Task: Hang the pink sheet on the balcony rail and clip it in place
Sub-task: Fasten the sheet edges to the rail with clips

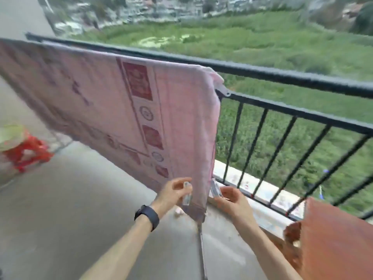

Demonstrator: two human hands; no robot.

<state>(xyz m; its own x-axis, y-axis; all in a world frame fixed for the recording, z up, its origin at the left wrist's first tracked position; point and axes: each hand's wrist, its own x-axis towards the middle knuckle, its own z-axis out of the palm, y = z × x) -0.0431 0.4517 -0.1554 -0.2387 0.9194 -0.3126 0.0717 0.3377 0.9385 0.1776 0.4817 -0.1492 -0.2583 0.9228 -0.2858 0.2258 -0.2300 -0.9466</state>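
Over the balcony rail [282, 76]: pink sheet [101, 93] draped, hanging down inside;
Left hand [171, 193]: fingers curled, pinching clip [186, 196] at sheet's lower corner;
Right hand [232, 199]: fingers curled round second clip [214, 189] beside sheet's edge

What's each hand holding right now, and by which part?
Left hand pinches a pale clip near its upper end; right hand pinches a second clip by its lower end. Blur hides whether either also grips the pink sheet.
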